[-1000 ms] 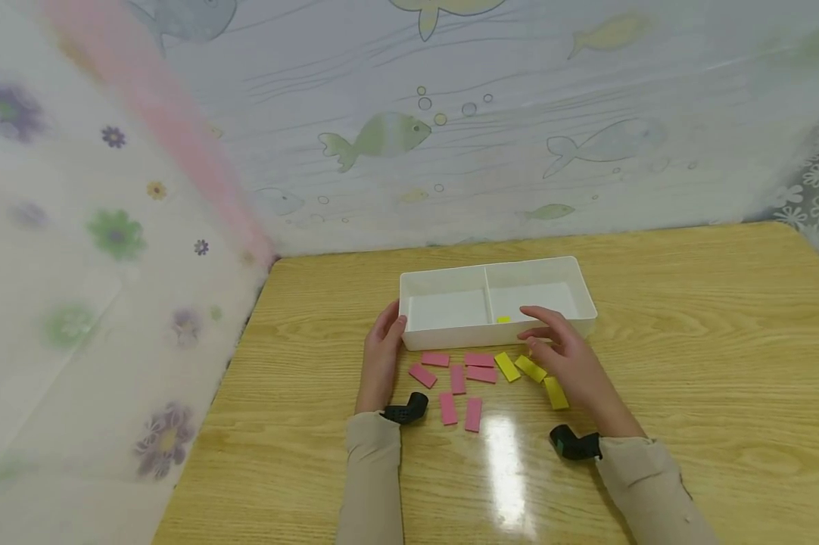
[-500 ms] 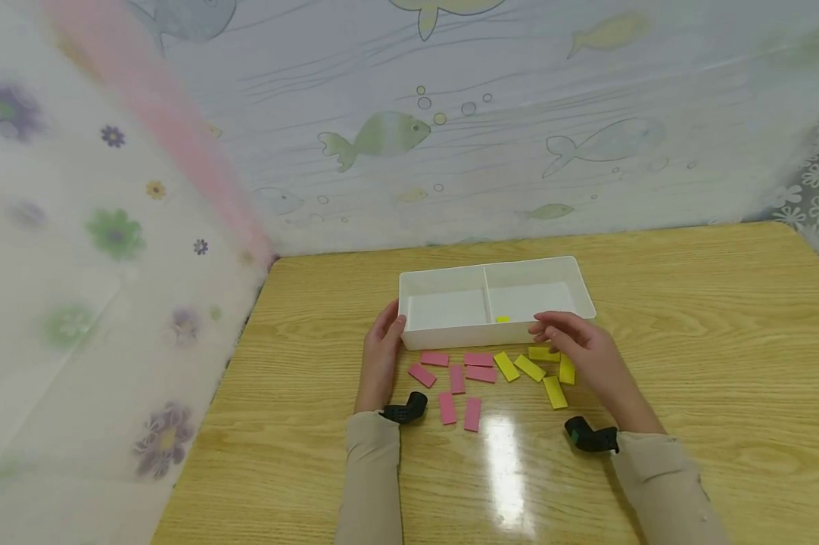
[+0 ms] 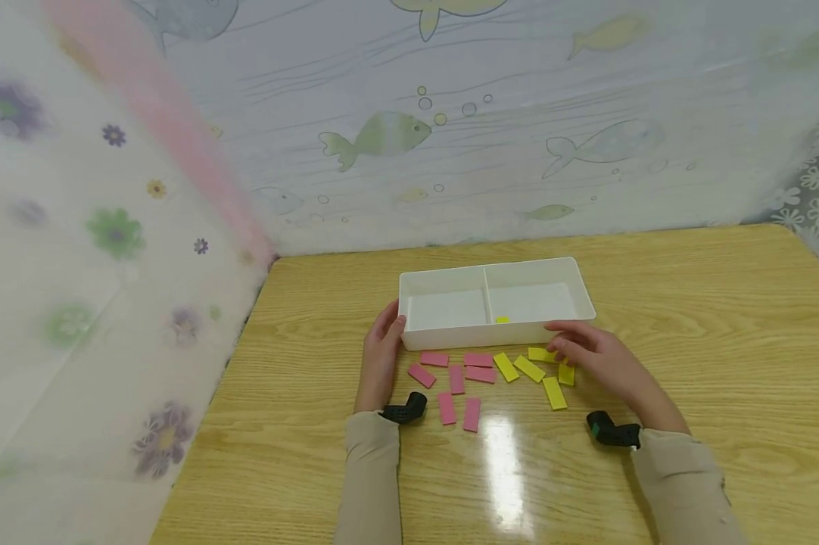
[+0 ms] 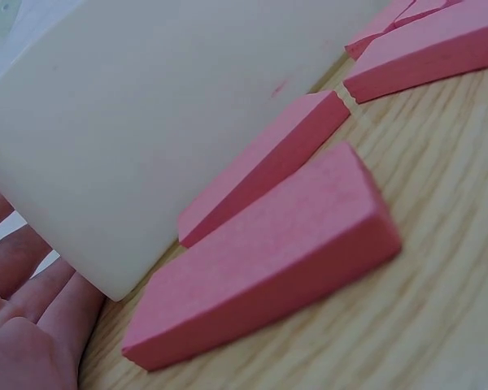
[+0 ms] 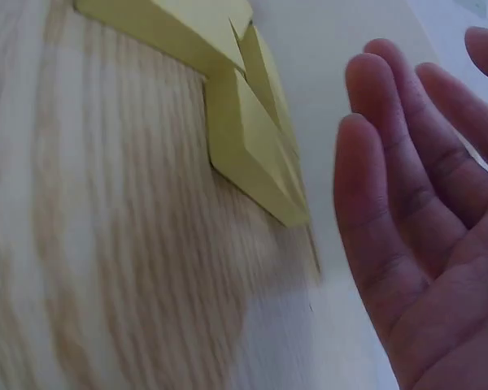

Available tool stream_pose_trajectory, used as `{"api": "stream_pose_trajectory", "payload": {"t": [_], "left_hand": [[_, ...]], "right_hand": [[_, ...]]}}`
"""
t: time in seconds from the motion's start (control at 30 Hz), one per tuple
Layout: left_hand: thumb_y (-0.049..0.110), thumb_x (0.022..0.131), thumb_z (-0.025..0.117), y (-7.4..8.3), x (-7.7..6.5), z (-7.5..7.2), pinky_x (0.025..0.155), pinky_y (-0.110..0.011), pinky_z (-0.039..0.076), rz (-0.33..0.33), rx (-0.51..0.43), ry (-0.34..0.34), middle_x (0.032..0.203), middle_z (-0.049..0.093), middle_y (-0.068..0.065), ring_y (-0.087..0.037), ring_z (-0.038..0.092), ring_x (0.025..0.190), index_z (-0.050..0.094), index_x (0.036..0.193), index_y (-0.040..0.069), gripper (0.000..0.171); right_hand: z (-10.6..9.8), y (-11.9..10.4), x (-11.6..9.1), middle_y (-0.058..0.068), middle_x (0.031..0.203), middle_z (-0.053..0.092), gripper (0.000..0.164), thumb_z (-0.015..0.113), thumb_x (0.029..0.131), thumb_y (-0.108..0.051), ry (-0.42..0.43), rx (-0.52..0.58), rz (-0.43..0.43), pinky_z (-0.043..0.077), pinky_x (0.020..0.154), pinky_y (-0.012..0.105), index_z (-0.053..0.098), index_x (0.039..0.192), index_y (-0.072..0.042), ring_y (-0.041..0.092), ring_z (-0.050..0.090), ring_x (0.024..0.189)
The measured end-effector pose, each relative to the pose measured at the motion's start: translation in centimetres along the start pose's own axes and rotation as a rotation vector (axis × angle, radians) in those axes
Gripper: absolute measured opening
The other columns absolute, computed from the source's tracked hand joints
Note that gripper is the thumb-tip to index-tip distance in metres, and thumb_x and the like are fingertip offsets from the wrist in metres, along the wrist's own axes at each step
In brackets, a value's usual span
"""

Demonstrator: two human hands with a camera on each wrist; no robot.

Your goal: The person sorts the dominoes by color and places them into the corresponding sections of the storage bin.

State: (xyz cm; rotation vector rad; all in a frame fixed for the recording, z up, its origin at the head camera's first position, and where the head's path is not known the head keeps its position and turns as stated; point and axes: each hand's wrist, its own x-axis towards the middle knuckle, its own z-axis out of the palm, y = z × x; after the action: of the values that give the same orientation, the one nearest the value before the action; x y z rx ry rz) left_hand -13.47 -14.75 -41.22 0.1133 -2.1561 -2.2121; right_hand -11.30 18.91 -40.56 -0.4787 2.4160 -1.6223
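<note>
A white box [image 3: 443,337] with two compartments sits on the table, a yellow block [image 3: 502,320] in its right compartment. My left hand [image 3: 380,352] rests against the box's left end, its fingers along the side in the left wrist view. Several pink blocks [image 3: 447,408] lie in front of the box; one pink block [image 4: 260,260] is near that hand. Over the right-hand yellow blocks [image 3: 555,393], close to the box's front right, my right hand [image 3: 603,359] hovers with relaxed, slightly bent fingers. Nothing is between them in the right wrist view, where yellow blocks [image 5: 248,146] lie beside the hand.
The wooden table [image 3: 723,341] reaches to a fish-patterned curtain [image 3: 478,174] at the back. A flowered curtain [image 3: 116,318] hangs along the left edge. Black wrist cameras [image 3: 612,430] sit on both wrists.
My right hand has moved to the right, away from the front of the right compartment, uncovering more yellow blocks. The left hand and the box have stayed in place.
</note>
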Motion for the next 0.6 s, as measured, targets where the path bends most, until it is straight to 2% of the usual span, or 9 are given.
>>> {"api": "stream_pose_trajectory", "payload": {"t": [0.17,0.23,0.43,0.6], "left_hand": [[0.03,0.091,0.051,-1.3,0.7,-0.3,0.099,-0.03,0.031,0.003,-0.001,0.018,0.132,0.044,0.002,-0.008,0.04,0.12,0.046,0.13,0.018,0.041],[0.032,0.091,0.051,-1.6,0.9,-0.3,0.098,-0.03,0.032,0.007,0.001,0.025,0.131,0.045,0.003,-0.007,0.04,0.118,0.046,0.129,0.02,0.041],[0.031,0.091,0.051,-1.9,0.8,-0.3,0.098,-0.029,0.032,0.009,-0.003,0.035,0.13,0.045,0.004,-0.006,0.041,0.118,0.047,0.129,0.021,0.04],[0.031,0.091,0.051,-1.8,0.8,-0.3,0.098,-0.028,0.032,-0.007,-0.006,0.037,0.131,0.045,0.004,-0.006,0.04,0.118,0.046,0.129,0.021,0.039]], "right_hand": [[-0.5,0.3,-0.1,0.012,0.101,0.06,0.039,0.047,0.093,-0.028,-0.031,-0.029,0.033,0.049,0.07,0.031,0.047,0.126,-0.007,0.023,0.058,0.087],[-0.5,0.2,-0.1,0.013,0.096,0.06,0.04,0.048,0.093,-0.03,-0.048,-0.033,0.064,0.048,0.067,0.031,0.047,0.125,-0.007,0.024,0.057,0.082],[-0.6,0.0,-0.2,0.01,0.074,0.054,0.042,0.049,0.092,-0.034,-0.083,-0.094,0.149,0.043,0.062,0.031,0.048,0.122,-0.006,0.023,0.051,0.068],[-0.7,0.0,-0.3,0.006,0.071,0.054,0.04,0.049,0.092,-0.032,-0.086,-0.168,0.174,0.043,0.062,0.03,0.049,0.122,-0.005,0.019,0.051,0.067]]}}
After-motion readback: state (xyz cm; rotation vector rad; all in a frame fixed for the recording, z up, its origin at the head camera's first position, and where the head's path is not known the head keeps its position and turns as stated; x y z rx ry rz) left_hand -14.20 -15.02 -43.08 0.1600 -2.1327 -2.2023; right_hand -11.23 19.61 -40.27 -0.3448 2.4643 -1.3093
